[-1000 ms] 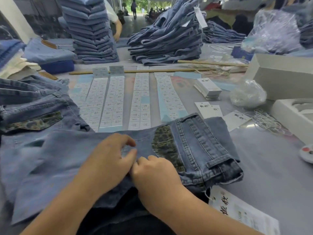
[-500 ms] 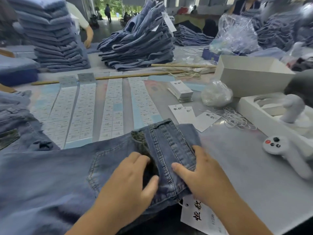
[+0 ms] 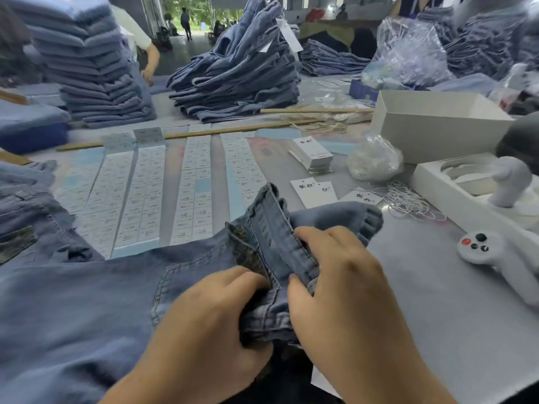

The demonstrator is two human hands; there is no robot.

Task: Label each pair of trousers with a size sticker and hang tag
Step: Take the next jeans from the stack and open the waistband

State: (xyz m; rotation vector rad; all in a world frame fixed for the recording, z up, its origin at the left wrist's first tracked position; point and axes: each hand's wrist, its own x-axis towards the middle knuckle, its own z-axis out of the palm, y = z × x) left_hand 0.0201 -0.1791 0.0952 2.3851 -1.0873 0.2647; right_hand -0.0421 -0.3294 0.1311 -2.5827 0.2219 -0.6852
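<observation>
Fingers of both hands — left hand [image 3: 204, 316], right hand [image 3: 344, 287] — curl around bunched trousers [image 3: 271, 228] waistband; denim could slip, hiding the tagging spot.

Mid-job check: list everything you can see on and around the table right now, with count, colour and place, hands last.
Blue denim trousers being handled: one, blue, front of table, waistband bunched up.
Long size-sticker sheets: several, white on pale blue backing, laid side by side mid-table.
Loose white paper hang tags: about three, white with black print, right of the sheets.
Stack of white hang tags: one, behind the loose tags.
White string loops: a tangle, right of the tags.
Crumpled clear plastic bag: one, by the open white cardboard box.
White handheld controller: one, right edge.
Stacks of folded blue jeans: two tall ones, far side.
Left hand: grips the waistband.
Right hand: grips the waistband.
</observation>
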